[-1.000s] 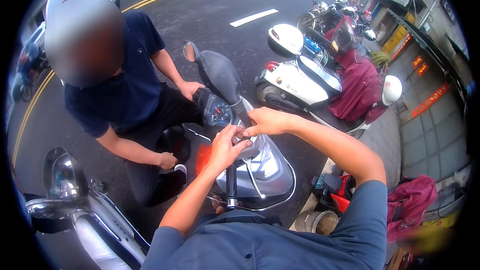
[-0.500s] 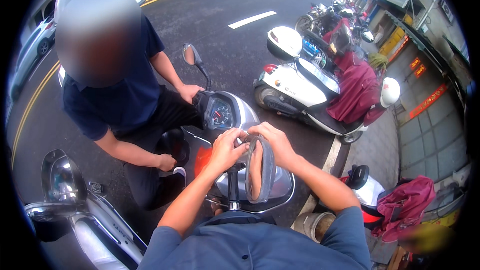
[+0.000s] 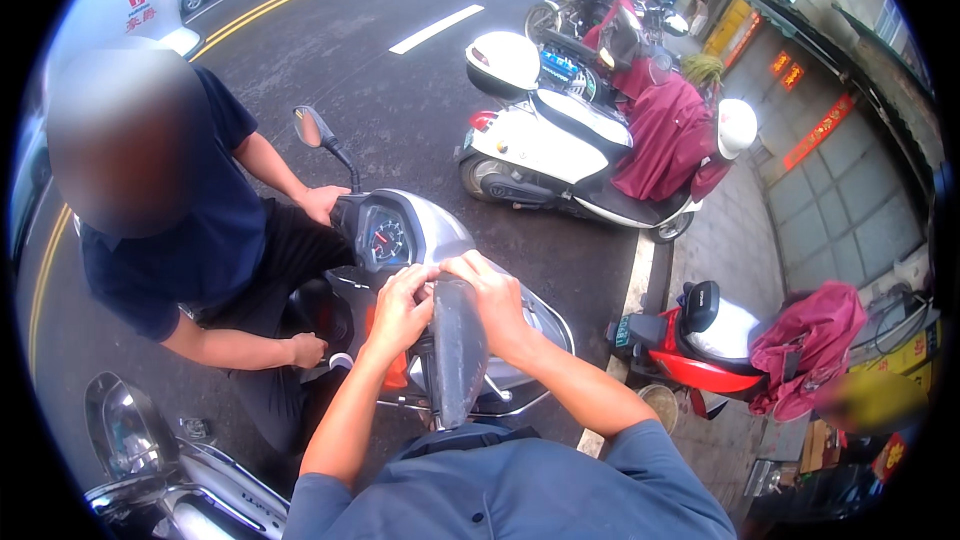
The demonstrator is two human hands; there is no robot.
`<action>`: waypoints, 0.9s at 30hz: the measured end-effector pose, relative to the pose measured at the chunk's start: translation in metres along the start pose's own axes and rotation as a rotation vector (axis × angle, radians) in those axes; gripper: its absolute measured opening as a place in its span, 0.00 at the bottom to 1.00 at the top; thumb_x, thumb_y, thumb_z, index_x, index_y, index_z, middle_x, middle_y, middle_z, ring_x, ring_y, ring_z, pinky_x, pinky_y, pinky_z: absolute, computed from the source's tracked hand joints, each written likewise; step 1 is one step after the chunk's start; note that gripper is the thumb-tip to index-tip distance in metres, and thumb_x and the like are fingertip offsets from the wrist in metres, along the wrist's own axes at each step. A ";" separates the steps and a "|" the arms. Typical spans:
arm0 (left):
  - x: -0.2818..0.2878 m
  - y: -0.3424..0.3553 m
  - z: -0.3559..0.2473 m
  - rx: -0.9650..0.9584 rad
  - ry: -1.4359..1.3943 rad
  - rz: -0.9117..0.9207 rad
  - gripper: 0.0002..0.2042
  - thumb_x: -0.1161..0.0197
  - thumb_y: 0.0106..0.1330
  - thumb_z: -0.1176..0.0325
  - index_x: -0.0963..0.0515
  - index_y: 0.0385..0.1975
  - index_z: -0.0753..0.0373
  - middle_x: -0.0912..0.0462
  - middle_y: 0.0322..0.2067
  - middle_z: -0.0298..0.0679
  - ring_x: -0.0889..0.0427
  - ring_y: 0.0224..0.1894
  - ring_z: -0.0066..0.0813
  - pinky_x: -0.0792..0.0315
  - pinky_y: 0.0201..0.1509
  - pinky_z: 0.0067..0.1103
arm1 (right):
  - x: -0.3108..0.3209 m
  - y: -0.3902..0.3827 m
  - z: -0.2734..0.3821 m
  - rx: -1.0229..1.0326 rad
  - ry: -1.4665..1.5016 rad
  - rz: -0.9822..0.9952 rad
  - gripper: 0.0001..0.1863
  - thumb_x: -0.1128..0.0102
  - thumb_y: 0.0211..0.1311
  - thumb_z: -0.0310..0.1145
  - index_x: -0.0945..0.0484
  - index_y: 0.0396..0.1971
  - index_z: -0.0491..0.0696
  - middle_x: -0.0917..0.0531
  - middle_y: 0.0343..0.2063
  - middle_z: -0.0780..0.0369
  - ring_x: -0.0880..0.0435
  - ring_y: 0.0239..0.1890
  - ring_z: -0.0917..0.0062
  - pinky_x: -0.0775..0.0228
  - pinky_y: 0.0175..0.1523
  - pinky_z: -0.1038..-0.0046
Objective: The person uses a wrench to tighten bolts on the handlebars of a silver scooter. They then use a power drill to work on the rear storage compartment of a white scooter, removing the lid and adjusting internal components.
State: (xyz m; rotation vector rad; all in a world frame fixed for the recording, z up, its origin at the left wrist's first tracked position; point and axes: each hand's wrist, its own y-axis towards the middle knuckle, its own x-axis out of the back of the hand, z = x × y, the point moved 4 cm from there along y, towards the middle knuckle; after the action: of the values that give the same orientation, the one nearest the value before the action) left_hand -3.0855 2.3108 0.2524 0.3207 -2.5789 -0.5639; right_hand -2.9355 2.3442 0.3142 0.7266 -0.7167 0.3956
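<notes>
My left hand (image 3: 402, 312) and my right hand (image 3: 490, 300) are closed together at the upper end of a dark grey scooter mirror (image 3: 457, 365), which hangs down toward me over the handlebar of a silver scooter (image 3: 430, 230). The fittings between my fingers are hidden. Just ahead are the scooter's gauge (image 3: 388, 240) and its other mirror (image 3: 312, 128), upright on a stalk. A person (image 3: 200, 240) in a navy T-shirt sits astride the scooter at the left, one hand at the far handlebar, the other low by the seat.
A white scooter (image 3: 540, 150) with a maroon cover stands beyond, near a row of motorbikes (image 3: 600, 10). A red-and-white scooter (image 3: 680, 360) and a bucket (image 3: 658, 408) are at the right on the pavement (image 3: 730, 250). A chrome mirror (image 3: 125, 430) of another scooter is at lower left.
The mirror swung from pointing away over the gauge to hanging down toward me, and its glass side has since turned from view. My hands followed it. The view shifted, so the surroundings sit further left.
</notes>
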 end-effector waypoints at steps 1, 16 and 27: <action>0.000 0.002 0.000 0.019 -0.010 0.026 0.14 0.37 0.56 0.74 0.19 0.44 0.64 0.23 0.28 0.40 0.22 0.31 0.36 0.28 0.41 0.32 | -0.001 0.003 0.001 -0.001 -0.015 0.024 0.17 0.36 0.53 0.25 0.22 0.46 0.51 0.19 0.39 0.60 0.15 0.39 0.58 0.22 0.35 0.60; 0.007 0.003 0.007 0.024 -0.128 0.241 0.17 0.35 0.67 0.59 0.18 0.49 0.64 0.18 0.43 0.45 0.19 0.47 0.47 0.27 0.51 0.36 | -0.011 -0.020 -0.033 -0.223 0.585 0.084 0.15 0.38 0.69 0.32 0.22 0.52 0.42 0.21 0.44 0.62 0.22 0.49 0.78 0.31 0.55 0.75; 0.005 0.010 -0.008 0.134 -0.099 0.195 0.15 0.34 0.65 0.61 0.19 0.44 0.65 0.23 0.33 0.43 0.21 0.35 0.37 0.29 0.41 0.29 | -0.018 -0.022 -0.055 -0.620 0.956 0.121 0.20 0.38 0.69 0.42 0.23 0.55 0.47 0.29 0.23 0.75 0.37 0.21 0.92 0.46 0.23 0.85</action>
State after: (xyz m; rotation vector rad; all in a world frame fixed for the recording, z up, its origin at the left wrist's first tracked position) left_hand -3.0868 2.3157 0.2658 0.0853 -2.7106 -0.3457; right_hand -2.9111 2.3668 0.2617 -0.1311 0.0505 0.5334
